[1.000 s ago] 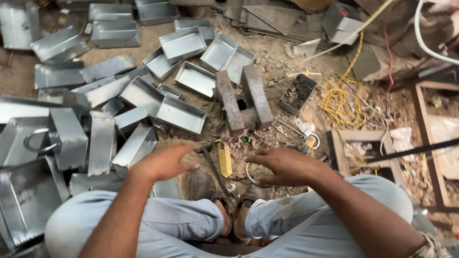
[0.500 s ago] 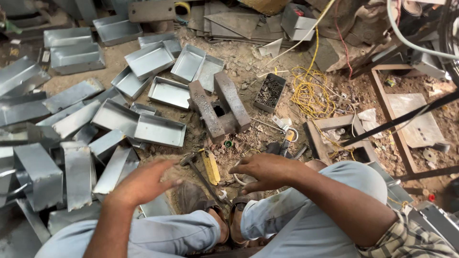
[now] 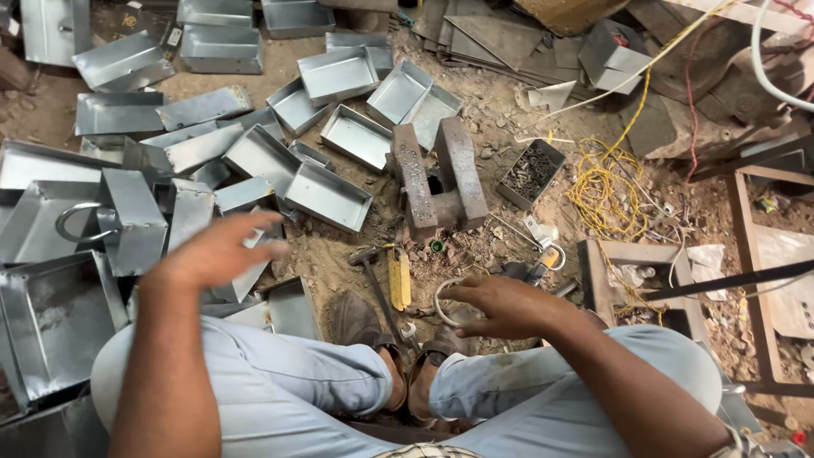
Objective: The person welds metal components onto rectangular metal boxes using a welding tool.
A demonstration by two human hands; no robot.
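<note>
Left hand (image 3: 222,250) open, fingers spread, hovering over the shiny folded metal trays (image 3: 326,197) heaped on the dirt floor (image 3: 500,119); those cut edges look sharp enough to nick a careless grab. Hammer (image 3: 379,291) lies centre. Right hand (image 3: 504,305) curls around a thin wire ring (image 3: 441,298) by the feet.

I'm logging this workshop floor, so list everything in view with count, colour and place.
Sheet-metal trays: many, grey, spread over the left and top.
Iron block: one, rusty, centre.
Box of small metal parts: one, dark, right of the block.
Wire tangle: one, yellow, right.
Hammer: one, dark, before the feet.
Wire ring: one, pale, in the right hand's fingers.
Left hand: open, over the trays.
Right hand: on the ring.
</note>
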